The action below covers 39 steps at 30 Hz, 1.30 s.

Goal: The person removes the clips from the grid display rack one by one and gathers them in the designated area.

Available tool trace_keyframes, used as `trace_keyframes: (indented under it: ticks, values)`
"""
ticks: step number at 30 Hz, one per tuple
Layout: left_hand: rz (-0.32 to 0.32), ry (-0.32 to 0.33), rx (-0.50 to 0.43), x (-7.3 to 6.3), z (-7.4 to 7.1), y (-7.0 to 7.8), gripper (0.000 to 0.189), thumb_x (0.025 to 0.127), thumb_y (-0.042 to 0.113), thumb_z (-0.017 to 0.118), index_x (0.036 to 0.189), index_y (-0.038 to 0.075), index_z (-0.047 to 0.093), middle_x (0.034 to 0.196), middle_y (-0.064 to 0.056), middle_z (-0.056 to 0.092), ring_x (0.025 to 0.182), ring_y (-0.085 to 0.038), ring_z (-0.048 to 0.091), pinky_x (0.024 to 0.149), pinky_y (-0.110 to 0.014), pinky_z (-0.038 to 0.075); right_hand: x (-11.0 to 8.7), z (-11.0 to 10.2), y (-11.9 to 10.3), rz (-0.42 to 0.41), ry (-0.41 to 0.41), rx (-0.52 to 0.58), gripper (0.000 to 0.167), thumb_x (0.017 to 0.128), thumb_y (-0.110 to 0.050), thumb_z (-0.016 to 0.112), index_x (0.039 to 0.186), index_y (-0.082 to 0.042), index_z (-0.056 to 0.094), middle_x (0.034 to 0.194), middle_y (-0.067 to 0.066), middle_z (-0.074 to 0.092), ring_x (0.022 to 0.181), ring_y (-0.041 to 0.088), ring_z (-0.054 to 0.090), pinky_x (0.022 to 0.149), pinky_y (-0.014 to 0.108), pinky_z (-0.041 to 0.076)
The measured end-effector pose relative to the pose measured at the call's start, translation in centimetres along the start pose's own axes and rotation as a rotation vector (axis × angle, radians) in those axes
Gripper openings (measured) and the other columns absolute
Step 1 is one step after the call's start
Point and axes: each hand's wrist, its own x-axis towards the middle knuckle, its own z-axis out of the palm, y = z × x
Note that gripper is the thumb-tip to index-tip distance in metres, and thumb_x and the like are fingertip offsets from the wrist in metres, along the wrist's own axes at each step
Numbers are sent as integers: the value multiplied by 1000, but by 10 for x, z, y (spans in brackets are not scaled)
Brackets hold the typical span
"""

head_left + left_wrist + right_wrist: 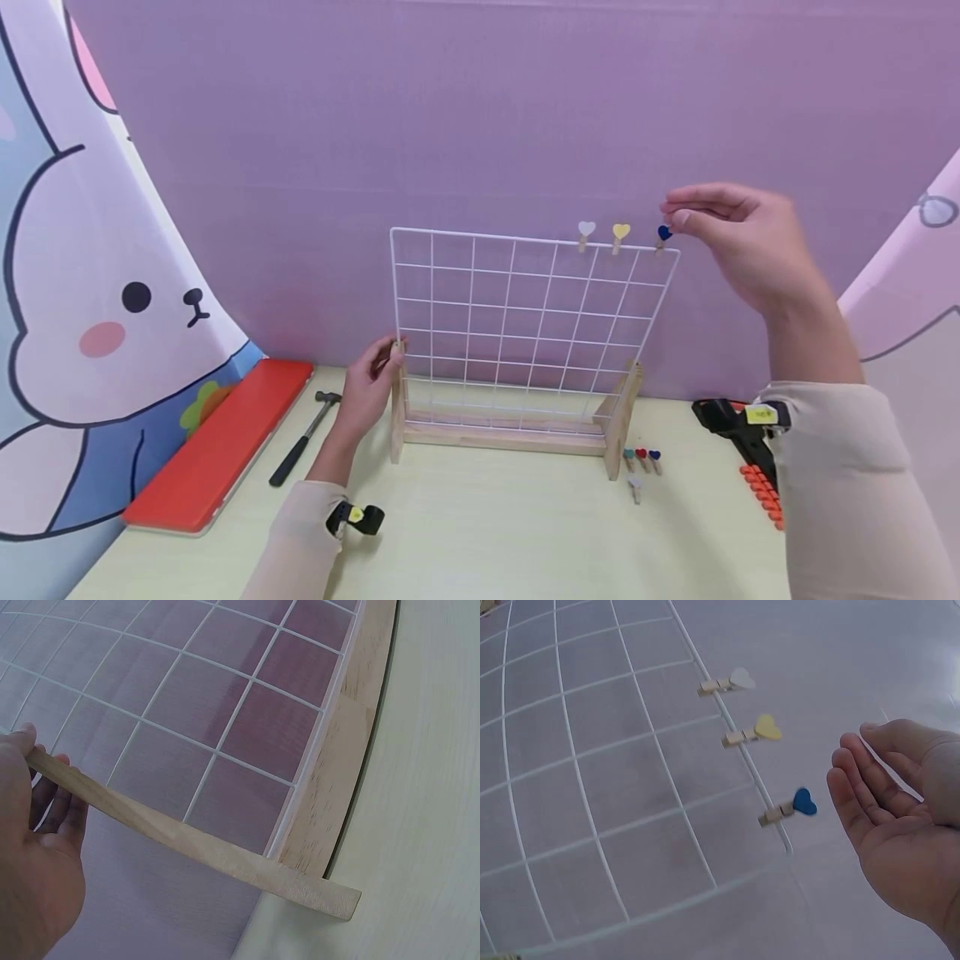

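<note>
Clipping pegs (pixel 620 235) seems your step: the blue peg (pixel 804 802) sits atop the grid (pixel 510 273), right hand (pixel 757 242) empty and loose beside it, left hand (pixel 370 383) pinching the stand (pixel 504 439). You likely need another peg (pixel 641 454) from the surface (pixel 480 525) next.

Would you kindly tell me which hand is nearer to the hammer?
Left: the left hand is just right of the hammer; the right hand is farther, across the wire grid.
</note>
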Motion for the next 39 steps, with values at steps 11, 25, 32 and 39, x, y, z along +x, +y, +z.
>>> trace_keyframes:
  ticks: [11, 25, 32, 39]
  values:
    - [15, -2, -18, 1, 0, 0, 42, 106, 22, 59, 143, 2, 56, 146, -20, 61, 127, -2, 59, 106, -9, 47, 23, 21, 1, 33, -1, -29, 21, 90, 2, 76, 111, 2, 76, 98, 3, 81, 93, 13, 75, 88, 15, 59]
    - [20, -2, -13, 2, 3, 1, 42, 107, 20, 58, 143, 0, 55, 144, -19, 62, 126, -1, 59, 105, -7, 46, 42, 38, 3, 133, -38, -120, 21, 92, -3, 76, 112, -3, 77, 97, -3, 81, 90, 10, 74, 61, 16, 53]
    - [-3, -3, -12, -1, 3, 3, 43, 106, 22, 59, 143, 2, 56, 145, -18, 62, 132, -17, 59, 104, -8, 47, 43, 46, 7, 147, -58, -99, 19, 90, -2, 77, 110, 0, 76, 97, 0, 81, 88, 10, 74, 77, 16, 60]
    - [-2, -2, -6, -1, 3, 3, 42, 106, 22, 59, 144, 3, 56, 145, -17, 63, 133, -17, 59, 104, -7, 47, 43, 50, 13, 179, -72, -155, 20, 92, -4, 77, 112, -1, 75, 99, -2, 80, 96, 13, 73, 86, 16, 59]
